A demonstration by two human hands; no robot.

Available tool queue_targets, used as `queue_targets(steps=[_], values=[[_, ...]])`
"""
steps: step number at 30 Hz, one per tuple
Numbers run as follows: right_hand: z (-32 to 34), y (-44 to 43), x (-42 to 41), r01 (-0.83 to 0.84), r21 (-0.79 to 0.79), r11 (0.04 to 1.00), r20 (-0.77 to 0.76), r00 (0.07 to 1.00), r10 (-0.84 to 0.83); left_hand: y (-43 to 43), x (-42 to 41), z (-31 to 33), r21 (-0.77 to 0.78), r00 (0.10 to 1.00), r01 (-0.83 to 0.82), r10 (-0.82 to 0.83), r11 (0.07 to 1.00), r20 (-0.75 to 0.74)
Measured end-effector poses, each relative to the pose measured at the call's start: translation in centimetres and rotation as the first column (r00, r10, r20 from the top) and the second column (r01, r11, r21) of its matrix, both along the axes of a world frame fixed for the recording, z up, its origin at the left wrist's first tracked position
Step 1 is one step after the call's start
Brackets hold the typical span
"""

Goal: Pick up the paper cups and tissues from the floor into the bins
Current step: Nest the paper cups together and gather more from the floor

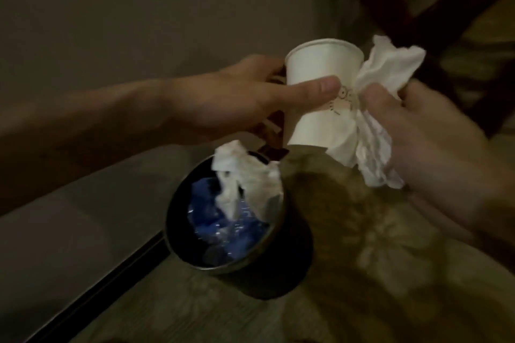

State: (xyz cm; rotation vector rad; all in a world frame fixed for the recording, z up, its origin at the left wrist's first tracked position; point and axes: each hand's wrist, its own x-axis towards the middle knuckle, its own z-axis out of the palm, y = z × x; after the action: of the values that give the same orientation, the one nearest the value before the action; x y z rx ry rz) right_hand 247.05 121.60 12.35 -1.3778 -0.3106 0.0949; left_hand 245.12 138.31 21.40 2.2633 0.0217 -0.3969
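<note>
My left hand [223,100] grips a white paper cup [320,92] around its side, thumb across the front, and holds it upright above the floor. My right hand [434,153] is closed on a crumpled white tissue [384,86] that presses against the cup's right side and hangs below my fingers. A round black bin [195,259] stands on the floor just below the cup. It holds a blue plastic bag [211,220], and another crumpled tissue [245,181] lies over its far rim.
Patterned green-brown carpet [362,273] covers the floor on the right. A pale wall with a dark baseboard [106,284] runs along the left, close to the bin. Dark wooden furniture legs [390,3] cross the upper right. The scene is dim and blurred.
</note>
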Motion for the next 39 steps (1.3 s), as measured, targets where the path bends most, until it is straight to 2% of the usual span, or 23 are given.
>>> queue_targets(steps=[1, 4, 7, 9, 10, 11, 12, 13, 15, 16, 18, 22, 24, 27, 29, 31, 33, 36, 39], values=[[0.0, 1.6, 0.3, -0.070, 0.086, 0.994, -0.036, 0.997, 0.073, 2.1, -1.0, 0.2, 0.000, 0.998, -0.049, 0.049, 0.999, 0.029], [0.5, 6.1, 0.3, -0.211, -0.060, 0.976, 0.012, 0.977, 0.212, 7.3, -3.5, -0.9, 0.004, 0.984, -0.156, 0.154, 0.988, 0.093], [-2.3, 9.6, 0.0, -0.349, -0.172, 0.921, 0.018, 0.934, 0.358, 11.5, -5.2, -4.0, 0.003, 0.958, -0.273, 0.272, 0.962, 0.093], [-4.7, 11.2, -0.3, -0.375, -0.353, 0.857, 0.077, 0.901, 0.426, 13.6, -5.8, -6.7, 0.005, 0.956, -0.286, 0.285, 0.958, 0.070], [-6.0, 11.6, -0.4, -0.366, -0.484, 0.795, 0.126, 0.870, 0.477, 14.4, -6.0, -8.2, 0.013, 0.963, -0.266, 0.265, 0.964, 0.048], [-7.2, 11.9, -0.2, -0.329, -0.649, 0.686, 0.190, 0.803, 0.564, 15.1, -6.2, -9.7, 0.031, 0.971, -0.238, 0.237, 0.971, 0.017], [-8.0, 12.1, -0.2, -0.208, -0.819, 0.534, 0.271, 0.682, 0.680, 15.6, -6.3, -11.4, 0.057, 0.977, -0.208, 0.210, 0.976, -0.031], [-8.9, 12.3, 0.0, -0.035, -0.919, 0.393, 0.310, 0.552, 0.774, 16.0, -6.6, -12.9, 0.091, 0.978, -0.177, 0.185, 0.980, -0.093], [-9.6, 12.5, 0.4, 0.194, -0.966, 0.169, 0.231, 0.362, 0.903, 16.3, -7.0, -15.8, 0.145, 0.968, -0.082, 0.113, 0.986, -0.224], [-9.4, 12.7, 0.5, 0.233, -0.968, 0.091, 0.168, 0.337, 0.927, 16.3, -7.2, -17.0, 0.160, 0.961, -0.030, 0.073, 0.987, -0.269], [-9.4, 13.1, 0.9, 0.266, -0.963, 0.046, 0.126, 0.293, 0.948, 16.0, -7.0, -18.4, 0.188, 0.954, 0.023, 0.034, 0.982, -0.297], [-9.3, 13.9, 1.4, 0.340, -0.939, -0.045, 0.042, 0.244, 0.969, 15.9, -5.4, -19.7, 0.305, 0.959, -0.010, 0.095, 0.952, -0.266], [-9.4, 13.8, 1.4, 0.308, -0.951, 0.018, 0.104, 0.265, 0.959, 16.0, -5.1, -19.6, 0.349, 0.968, -0.040, 0.123, 0.936, -0.220], [-9.1, 13.2, 1.4, 0.155, -0.966, 0.208, 0.255, 0.423, 0.870, 16.7, -5.8, -18.3, 0.361, 0.991, -0.101, 0.127, 0.927, -0.051], [-8.8, 13.1, 1.4, 0.044, -0.950, 0.309, 0.289, 0.499, 0.817, 17.4, -6.2, -16.9, 0.364, 0.990, -0.142, 0.140, 0.920, 0.032], [-8.1, 13.0, 1.4, -0.121, -0.915, 0.386, 0.244, 0.597, 0.765, 17.8, -6.2, -15.3, 0.331, 0.981, -0.193, 0.187, 0.924, 0.051], [-7.5, 13.0, 1.6, -0.243, -0.831, 0.501, 0.215, 0.690, 0.691, 18.2, -5.8, -13.6, 0.284, 0.973, -0.232, 0.221, 0.930, 0.069], [-6.4, 12.8, 1.8, -0.291, -0.686, 0.667, 0.218, 0.793, 0.569, 18.2, -5.3, -11.3, 0.283, 0.968, -0.238, 0.202, 0.929, 0.150], [-5.6, 11.9, 1.9, -0.326, -0.550, 0.769, 0.116, 0.882, 0.457, 17.2, -4.3, -9.7, 0.292, 0.958, -0.233, 0.168, 0.927, 0.231]])
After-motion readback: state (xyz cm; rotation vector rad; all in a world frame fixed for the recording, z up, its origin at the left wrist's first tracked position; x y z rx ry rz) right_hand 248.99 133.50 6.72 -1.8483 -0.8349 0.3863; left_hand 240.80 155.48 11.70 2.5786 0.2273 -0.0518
